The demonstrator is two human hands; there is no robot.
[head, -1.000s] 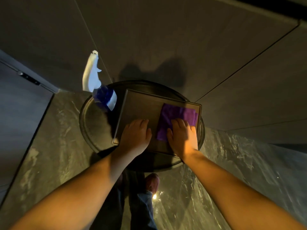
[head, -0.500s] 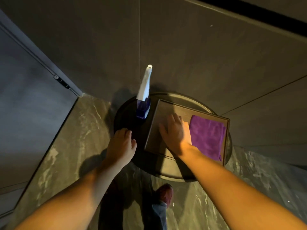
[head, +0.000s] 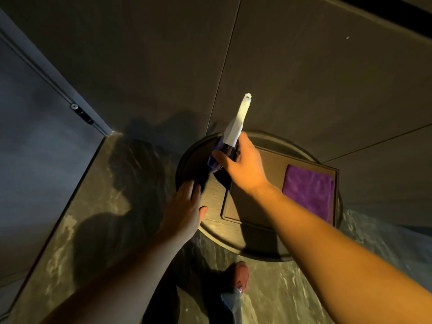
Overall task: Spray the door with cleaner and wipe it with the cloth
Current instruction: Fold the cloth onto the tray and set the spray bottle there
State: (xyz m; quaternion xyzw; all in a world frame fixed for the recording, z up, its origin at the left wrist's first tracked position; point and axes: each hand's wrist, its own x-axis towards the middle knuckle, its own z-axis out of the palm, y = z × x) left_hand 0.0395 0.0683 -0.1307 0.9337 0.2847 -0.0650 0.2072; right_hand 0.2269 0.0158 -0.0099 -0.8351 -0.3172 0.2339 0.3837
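Note:
A spray bottle (head: pixel 236 127) with a white trigger head and a blue body stands on the left side of a round dark table (head: pixel 210 199). My right hand (head: pixel 240 167) is wrapped around the bottle's blue body. A purple cloth (head: pixel 308 190) lies flat on the right part of a rectangular tray (head: pixel 252 213) on that table. My left hand (head: pixel 184 209) rests open on the table's left rim, fingers spread, holding nothing. The grey door (head: pixel 35 118) with a metal hinge (head: pixel 81 114) stands at the left.
Dark panelled walls (head: pixel 304 66) rise behind the table. The floor (head: pixel 77 230) is glossy marble. My foot in a reddish shoe (head: pixel 240 277) shows below the table's front edge.
My right hand left the purple cloth, crossed the tray to the left and took hold of the spray bottle. My left hand slid off the tray to the table's left rim. The view swung left.

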